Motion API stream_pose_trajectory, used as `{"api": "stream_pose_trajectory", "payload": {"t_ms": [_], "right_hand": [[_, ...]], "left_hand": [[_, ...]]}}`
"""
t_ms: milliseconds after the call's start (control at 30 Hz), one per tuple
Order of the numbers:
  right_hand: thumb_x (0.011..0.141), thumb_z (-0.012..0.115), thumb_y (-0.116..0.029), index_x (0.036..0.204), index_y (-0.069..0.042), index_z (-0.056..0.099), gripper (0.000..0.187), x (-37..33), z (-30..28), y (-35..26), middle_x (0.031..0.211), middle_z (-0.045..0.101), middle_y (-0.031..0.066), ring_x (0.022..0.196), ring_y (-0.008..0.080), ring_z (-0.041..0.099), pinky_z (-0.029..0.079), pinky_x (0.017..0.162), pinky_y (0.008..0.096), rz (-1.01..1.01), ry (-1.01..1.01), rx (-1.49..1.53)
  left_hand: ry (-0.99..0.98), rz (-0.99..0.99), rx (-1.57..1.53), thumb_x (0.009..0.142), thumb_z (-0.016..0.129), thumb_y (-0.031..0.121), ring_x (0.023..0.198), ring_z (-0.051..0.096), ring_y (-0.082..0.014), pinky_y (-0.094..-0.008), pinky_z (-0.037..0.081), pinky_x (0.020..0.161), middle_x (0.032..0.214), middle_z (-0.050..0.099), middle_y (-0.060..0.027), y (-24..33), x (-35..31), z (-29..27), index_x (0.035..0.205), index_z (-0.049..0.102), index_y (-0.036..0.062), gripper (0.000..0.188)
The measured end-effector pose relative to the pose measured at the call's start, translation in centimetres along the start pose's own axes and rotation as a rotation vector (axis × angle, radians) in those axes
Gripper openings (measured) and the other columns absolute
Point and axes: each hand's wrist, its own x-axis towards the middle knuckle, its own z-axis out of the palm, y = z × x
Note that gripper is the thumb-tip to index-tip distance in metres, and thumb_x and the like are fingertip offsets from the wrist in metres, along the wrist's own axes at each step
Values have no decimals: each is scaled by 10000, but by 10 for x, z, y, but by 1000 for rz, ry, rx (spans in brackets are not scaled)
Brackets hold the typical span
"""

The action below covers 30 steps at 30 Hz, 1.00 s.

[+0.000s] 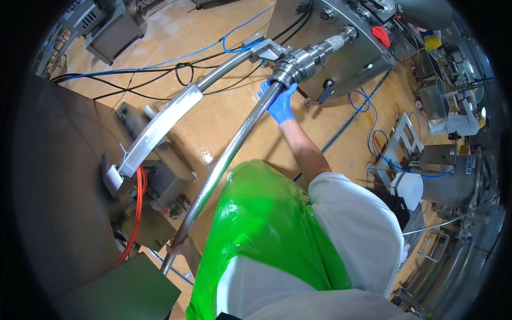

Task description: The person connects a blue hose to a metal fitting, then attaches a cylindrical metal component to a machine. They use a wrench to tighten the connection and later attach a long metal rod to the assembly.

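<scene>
A long, shiny metal rod (pixel 226 157) slants across the middle, its far end inside or against a stepped steel fitting (pixel 298 65) on a machine. My right hand (pixel 280 105), in a blue glove, cradles the rod from beneath close to this fitting, with fingertips showing on either side. Lower left, my left hand (pixel 181 247) appears bare and is wrapped round the rod near its other end. Whether the rod's tip touches the inside of the fitting is hidden.
A jointed metal arm (pixel 160 128) runs along the rod's left side. Black cables (pixel 184 69) and a blue hose (pixel 234 28) cross the tan floor. The steel machine cabinet (pixel 314 32) stands ahead. A green apron (pixel 261 213) covers my front. Another person (pixel 461 124) is far right.
</scene>
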Motion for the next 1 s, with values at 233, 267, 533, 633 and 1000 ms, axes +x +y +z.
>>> {"api": "stream_pose_trajectory", "payload": {"t_ms": [233,267,533,633,1000], "right_hand": [[879,482,-616,1240,-80,479,646,50,-28,-11,1091,538,28,950,149,527,453,841,291,-297,284,-312],[874,510,-603,1217,-80,487,626,50,-31,-9,1059,544,32,915,149,537,466,803,298,-312,324,-442],[770,369,-803,1215,-52,505,883,19,-6,1,1154,557,138,1032,236,543,418,958,376,-24,94,110],[764,396,-800,1256,-51,487,900,24,-4,2,1206,547,122,1074,228,525,390,1006,372,-199,209,-27],[757,429,-793,1131,-64,530,825,38,-11,-3,1002,590,98,898,247,562,484,831,375,-153,155,-57]], "left_hand": [[-168,-34,26,674,635,289,582,534,-162,-304,465,625,576,472,32,-16,4,0,588,435,165,250],[-148,-32,22,677,634,291,581,532,-161,-303,466,622,572,470,32,-19,4,1,587,435,165,252],[-158,49,11,686,634,289,569,521,-149,-305,468,604,562,456,39,-13,11,-3,579,434,161,261],[-195,24,28,681,631,278,567,515,-143,-303,465,602,569,453,46,-12,19,-5,582,441,168,240],[-231,99,28,677,631,275,571,514,-140,-301,464,613,568,455,51,-17,35,-12,581,447,181,228]]}}
